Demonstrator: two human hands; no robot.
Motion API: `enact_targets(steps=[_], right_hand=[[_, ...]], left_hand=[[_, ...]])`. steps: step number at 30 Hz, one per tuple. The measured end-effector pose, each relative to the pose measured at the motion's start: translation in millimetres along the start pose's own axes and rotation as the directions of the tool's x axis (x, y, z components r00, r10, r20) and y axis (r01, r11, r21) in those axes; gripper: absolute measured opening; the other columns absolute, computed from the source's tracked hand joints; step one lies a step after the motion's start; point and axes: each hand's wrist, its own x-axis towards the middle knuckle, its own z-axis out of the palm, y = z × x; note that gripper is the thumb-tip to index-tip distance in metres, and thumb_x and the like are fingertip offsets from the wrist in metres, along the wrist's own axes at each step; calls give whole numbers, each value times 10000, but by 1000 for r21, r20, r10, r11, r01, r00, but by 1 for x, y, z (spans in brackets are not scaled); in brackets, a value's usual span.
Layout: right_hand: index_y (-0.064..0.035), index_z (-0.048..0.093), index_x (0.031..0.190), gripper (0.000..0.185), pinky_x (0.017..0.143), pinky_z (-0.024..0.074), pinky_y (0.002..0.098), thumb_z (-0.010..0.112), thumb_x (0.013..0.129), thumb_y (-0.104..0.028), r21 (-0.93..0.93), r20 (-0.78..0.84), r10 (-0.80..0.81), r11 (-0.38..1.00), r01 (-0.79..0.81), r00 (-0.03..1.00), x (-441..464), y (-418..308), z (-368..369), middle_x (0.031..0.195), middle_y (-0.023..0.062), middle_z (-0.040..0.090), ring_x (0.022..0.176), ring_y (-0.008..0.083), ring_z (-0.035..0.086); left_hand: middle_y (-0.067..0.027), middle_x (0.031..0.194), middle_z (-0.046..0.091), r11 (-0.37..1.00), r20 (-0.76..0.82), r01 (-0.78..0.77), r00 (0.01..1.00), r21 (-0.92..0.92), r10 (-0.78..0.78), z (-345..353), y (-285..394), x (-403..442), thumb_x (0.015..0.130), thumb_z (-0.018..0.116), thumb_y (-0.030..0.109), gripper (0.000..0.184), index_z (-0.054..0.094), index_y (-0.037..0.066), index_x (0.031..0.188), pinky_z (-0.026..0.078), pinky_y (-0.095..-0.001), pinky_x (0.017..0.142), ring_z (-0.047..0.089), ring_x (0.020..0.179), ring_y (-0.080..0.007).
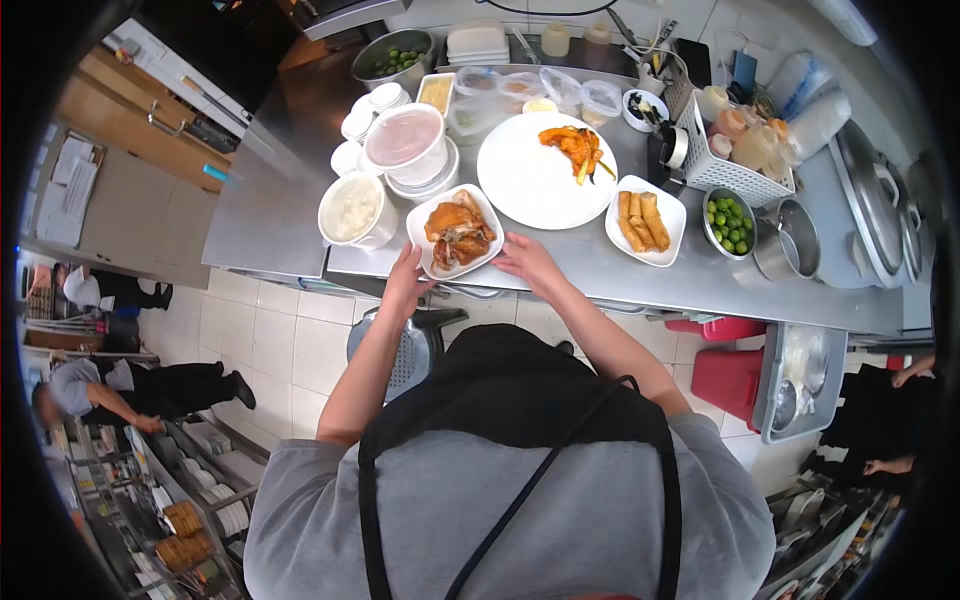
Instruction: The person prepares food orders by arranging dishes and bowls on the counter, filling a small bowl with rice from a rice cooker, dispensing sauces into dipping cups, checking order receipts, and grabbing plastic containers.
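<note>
A square white bowl [428,268] of browned roast chicken pieces [460,232] sits at the front edge of the steel counter. My left hand [405,282] holds the bowl's near left side, thumb along the wall and fingers below. At its right side is my right hand [528,264], fingers stretched out and apart at the rim; whether they touch it is unclear. Just behind lies a big round white plate [510,170] with orange-coated pieces and green stalks [578,152] on it. To the right, another square white dish [655,257] carries several fried spring rolls [642,220].
White tubs [405,140] and a rice-like tub [352,212] stand left. On the right are a bowl of green citrus [730,225], a metal pot [788,240] and a basket of sauce bottles [740,170]. A stool [395,350] stands below the counter; a person [120,390] is at the left.
</note>
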Motion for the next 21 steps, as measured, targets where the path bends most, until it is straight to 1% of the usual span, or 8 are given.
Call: enact_targets(steps=[2,5,7,9,10,12,16,21], right_hand=[[5,356,1234,470,823,439,295,507,842,-207,-120,37,-74,990,78,997,-26,7,-14,1053,88,527,912,171,543],[-27,519,1100,364,750,434,258,534,829,-269,-284,475,228,954,-96,850,-85,17,-53,937,36,577,841,113,532],[-71,543,1077,356,697,423,212,530,826,-323,-449,228,510,811,-375,829,-120,30,-76,850,12,578,792,80,517],[-24,520,1078,388,777,436,330,528,816,-311,-869,64,45,494,34,997,-123,128,-166,944,141,586,870,246,557],[-22,525,1059,332,827,403,405,521,801,-231,-905,-202,-210,413,-101,957,-136,119,-176,994,211,546,924,352,519],[-50,497,1101,377,888,354,419,529,768,-223,-972,-220,-524,42,-233,823,-124,137,-252,1099,215,491,1029,344,454],[-52,511,1084,369,935,303,420,518,743,-194,-856,-517,-626,359,-372,584,-91,110,-316,1136,200,468,1103,307,404],[-52,521,1070,359,921,319,416,521,737,-186,-704,-710,-491,488,-515,505,-45,131,-337,1108,202,485,1074,301,429]], left_hand=[[-78,1282,338,1000,37,2,999,-18,-1,-3,-8,0,876,404,325,579,139,97,1337,357,-388,852,400,1098,-235],[-42,1217,411,999,86,-34,996,-32,37,4,-7,-7,885,375,303,479,235,118,1304,374,-356,822,444,1037,-197],[-78,1225,407,1000,-2,-12,1000,7,12,4,-5,-6,864,454,280,576,166,117,1336,366,-371,827,437,1064,-215],[-98,1233,398,983,-63,-104,991,152,115,-10,-17,7,847,485,234,614,144,108,1342,378,-345,815,441,1061,-195],[-106,1255,376,967,-116,-111,983,230,140,5,-1,-7,820,527,194,662,132,92,1342,389,-332,827,421,1089,-211],[-126,1263,362,842,-76,-283,932,460,354,-7,-15,1,780,576,147,699,155,69,1333,382,-341,856,410,1101,-250],[-166,1240,375,586,-85,-283,850,759,520,22,5,-24,753,588,116,650,236,27,1292,365,-358,877,411,1106,-281],[-212,1218,380,269,137,-413,727,870,673,46,23,-38,706,599,59,591,325,29,1228,338,-380,909,408,1095,-348]])
